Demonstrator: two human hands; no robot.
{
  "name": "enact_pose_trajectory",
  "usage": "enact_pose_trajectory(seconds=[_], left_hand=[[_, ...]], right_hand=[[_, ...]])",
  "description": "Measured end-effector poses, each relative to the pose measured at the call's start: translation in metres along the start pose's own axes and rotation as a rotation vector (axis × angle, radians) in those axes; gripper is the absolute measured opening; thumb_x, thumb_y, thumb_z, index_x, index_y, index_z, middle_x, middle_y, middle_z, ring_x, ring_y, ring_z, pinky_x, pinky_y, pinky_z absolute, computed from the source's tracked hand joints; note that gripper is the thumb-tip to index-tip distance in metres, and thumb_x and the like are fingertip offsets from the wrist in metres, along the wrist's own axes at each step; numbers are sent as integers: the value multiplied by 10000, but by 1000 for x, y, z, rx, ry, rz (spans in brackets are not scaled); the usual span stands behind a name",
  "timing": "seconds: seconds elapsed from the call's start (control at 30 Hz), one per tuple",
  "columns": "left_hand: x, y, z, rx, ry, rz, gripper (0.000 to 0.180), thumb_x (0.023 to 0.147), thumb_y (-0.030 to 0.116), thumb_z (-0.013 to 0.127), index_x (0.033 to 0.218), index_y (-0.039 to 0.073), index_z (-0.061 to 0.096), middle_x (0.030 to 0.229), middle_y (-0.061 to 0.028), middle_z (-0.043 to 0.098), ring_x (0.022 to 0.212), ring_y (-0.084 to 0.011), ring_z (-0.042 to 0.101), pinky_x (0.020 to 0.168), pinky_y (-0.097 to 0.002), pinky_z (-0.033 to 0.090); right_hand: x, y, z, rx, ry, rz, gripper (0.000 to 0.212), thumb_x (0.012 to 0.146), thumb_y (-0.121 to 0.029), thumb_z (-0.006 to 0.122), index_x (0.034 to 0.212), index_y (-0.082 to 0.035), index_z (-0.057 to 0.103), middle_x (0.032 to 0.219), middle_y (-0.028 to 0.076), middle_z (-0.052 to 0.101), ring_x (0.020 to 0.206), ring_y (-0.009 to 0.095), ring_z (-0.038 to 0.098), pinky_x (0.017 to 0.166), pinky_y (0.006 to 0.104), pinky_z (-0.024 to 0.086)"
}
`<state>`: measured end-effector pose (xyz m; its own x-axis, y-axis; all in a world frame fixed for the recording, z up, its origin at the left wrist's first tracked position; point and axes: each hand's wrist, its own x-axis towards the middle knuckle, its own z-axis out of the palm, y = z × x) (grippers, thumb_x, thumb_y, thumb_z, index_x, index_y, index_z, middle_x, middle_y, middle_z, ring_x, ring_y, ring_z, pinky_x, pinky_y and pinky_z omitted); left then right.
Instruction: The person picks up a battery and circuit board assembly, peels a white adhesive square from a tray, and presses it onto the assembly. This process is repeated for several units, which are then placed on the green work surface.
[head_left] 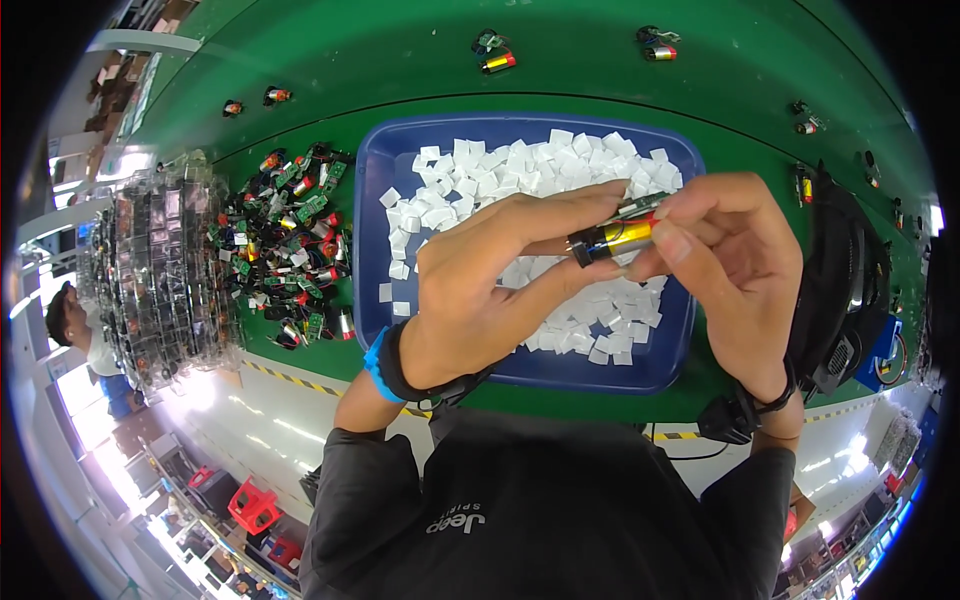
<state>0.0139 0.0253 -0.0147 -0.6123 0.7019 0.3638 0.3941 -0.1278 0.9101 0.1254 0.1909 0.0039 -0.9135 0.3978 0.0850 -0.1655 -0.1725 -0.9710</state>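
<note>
Above blue plastic tray (580, 375), approx. 2 o'clock from ctr: L hand (480, 275) & R hand (745, 265) pinch yellow-wrapped cyl. cell (627, 235) w/ green PCB (640, 206); PCB-and-cell heap (290, 235) at 9–10 o'clock.

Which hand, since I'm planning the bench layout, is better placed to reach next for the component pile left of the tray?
Probably the left hand: it is nearer the component pile, while the right hand is by the right edge of the blue tray. Both are handling the yellow cylinder.
</note>
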Motion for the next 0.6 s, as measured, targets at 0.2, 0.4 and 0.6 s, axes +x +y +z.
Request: enact_pose_trajectory(seconds=[0.2,0.4,0.6], left_hand=[[5,5,-2,238,-24,124,373,771,-45,796,1118,-76,661,1107,-187,723,917,-259,735,766,-293,616],[1,-1,-2,405,-6,296,363,825,-19,774,1158,-56,633,1094,-180,724,885,-186,711,708,-296,596],[3,20,-7,-184,-70,-261,286,887,-29,694,1165,-54,630,1075,-164,698,851,-185,705,736,-306,620]], right_hand=[[0,-1,2,71,-14,65,229,958,12,609,1174,32,538,963,121,651,765,178,685,688,298,584],[-1,5,-1,79,-89,99,278,952,-1,645,1225,34,606,977,110,694,801,134,690,690,262,599],[5,-6,-6,-465,-161,-227,317,859,-37,753,1165,-6,675,866,84,699,693,138,668,594,248,535]])
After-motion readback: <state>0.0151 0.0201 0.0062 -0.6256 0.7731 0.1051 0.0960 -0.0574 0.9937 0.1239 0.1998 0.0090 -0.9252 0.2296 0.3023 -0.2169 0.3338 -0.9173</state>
